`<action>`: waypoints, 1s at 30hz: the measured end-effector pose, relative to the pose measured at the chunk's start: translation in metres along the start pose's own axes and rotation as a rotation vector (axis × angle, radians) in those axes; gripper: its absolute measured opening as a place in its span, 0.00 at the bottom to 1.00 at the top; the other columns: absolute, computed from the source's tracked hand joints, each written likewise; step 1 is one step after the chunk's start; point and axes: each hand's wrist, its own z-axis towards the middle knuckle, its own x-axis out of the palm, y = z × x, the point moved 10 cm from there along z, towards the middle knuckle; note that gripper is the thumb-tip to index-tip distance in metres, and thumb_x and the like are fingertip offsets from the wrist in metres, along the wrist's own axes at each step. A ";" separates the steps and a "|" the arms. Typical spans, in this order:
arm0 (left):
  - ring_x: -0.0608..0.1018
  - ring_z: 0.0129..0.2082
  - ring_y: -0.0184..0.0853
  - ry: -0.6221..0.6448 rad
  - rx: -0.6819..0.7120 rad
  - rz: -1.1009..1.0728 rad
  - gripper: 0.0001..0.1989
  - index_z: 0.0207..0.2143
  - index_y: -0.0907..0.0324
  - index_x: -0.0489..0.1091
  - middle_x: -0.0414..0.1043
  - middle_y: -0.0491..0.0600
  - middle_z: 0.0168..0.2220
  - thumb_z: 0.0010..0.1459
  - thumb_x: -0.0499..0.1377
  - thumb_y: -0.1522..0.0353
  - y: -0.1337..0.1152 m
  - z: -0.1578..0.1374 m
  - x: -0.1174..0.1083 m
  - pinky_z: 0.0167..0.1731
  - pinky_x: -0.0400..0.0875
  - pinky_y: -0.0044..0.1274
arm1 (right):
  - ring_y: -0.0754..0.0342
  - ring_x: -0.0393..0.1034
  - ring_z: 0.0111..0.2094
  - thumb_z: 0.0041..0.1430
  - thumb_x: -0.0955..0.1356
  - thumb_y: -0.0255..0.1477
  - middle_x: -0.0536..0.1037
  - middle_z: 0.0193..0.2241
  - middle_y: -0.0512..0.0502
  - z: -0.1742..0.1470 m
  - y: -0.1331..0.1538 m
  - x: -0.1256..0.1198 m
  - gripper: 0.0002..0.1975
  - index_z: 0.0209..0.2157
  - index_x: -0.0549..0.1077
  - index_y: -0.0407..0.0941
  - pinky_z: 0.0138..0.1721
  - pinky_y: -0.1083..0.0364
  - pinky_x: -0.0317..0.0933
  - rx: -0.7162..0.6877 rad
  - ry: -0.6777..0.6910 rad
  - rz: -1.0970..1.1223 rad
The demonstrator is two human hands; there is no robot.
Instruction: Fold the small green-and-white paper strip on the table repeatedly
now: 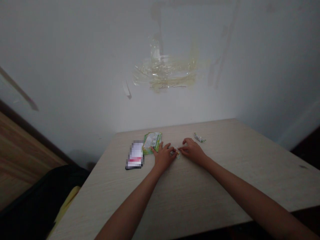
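Between my two hands lies a small whitish, partly clear piece with an orange spot (178,153), too small to name. The thumb and index finger of my left hand (164,158) close on its left side, while the other fingers rest spread on the table. From the right, my right hand (194,152) has its fingertips pinched together at the piece's edge; what they grip is hidden. Just beyond my left hand is a green and white packet (152,140), its near edge close to my outer fingers.
Left of the packet lies a phone (135,156) with a blurred-out screen. A crumpled green and white wrapper (199,137) sits beyond my right hand. The pale wooden table (200,193) meets a wall with peeling tape (170,75). Dark cloth (47,190) is at the left.
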 end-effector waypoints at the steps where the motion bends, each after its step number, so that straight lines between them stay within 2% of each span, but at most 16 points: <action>1: 0.54 0.67 0.52 -0.001 0.001 0.001 0.12 0.42 0.42 0.75 0.66 0.40 0.62 0.60 0.56 0.53 0.000 0.000 0.000 0.57 0.31 0.65 | 0.48 0.65 0.45 0.62 0.69 0.33 0.71 0.40 0.40 0.001 -0.001 0.001 0.09 0.34 0.82 0.48 0.43 0.51 0.64 0.010 0.003 -0.008; 16: 0.54 0.67 0.52 0.010 0.006 0.012 0.13 0.42 0.42 0.75 0.65 0.41 0.63 0.61 0.55 0.53 -0.001 0.000 0.000 0.58 0.31 0.64 | 0.48 0.64 0.45 0.63 0.68 0.35 0.70 0.40 0.40 0.002 -0.006 0.006 0.10 0.41 0.81 0.52 0.40 0.53 0.63 0.052 -0.052 -0.108; 21: 0.55 0.67 0.51 -0.010 0.011 0.018 0.12 0.42 0.41 0.75 0.66 0.41 0.62 0.61 0.56 0.53 -0.001 -0.001 -0.001 0.58 0.30 0.64 | 0.49 0.64 0.45 0.64 0.67 0.35 0.70 0.42 0.41 0.000 -0.011 0.007 0.11 0.43 0.81 0.52 0.45 0.51 0.62 0.042 -0.069 -0.016; 26: 0.55 0.67 0.51 -0.012 0.022 0.005 0.12 0.43 0.42 0.75 0.67 0.41 0.61 0.61 0.56 0.53 -0.002 -0.002 -0.002 0.58 0.30 0.64 | 0.50 0.66 0.46 0.65 0.66 0.34 0.72 0.43 0.41 -0.002 -0.021 0.009 0.11 0.40 0.82 0.49 0.50 0.49 0.62 0.037 -0.068 0.156; 30: 0.55 0.67 0.50 -0.018 0.010 0.009 0.12 0.42 0.42 0.75 0.67 0.41 0.61 0.61 0.56 0.53 0.000 -0.001 -0.001 0.59 0.30 0.63 | 0.48 0.65 0.49 0.64 0.67 0.34 0.72 0.46 0.41 -0.002 -0.020 0.010 0.10 0.39 0.82 0.50 0.51 0.47 0.62 0.016 -0.055 0.194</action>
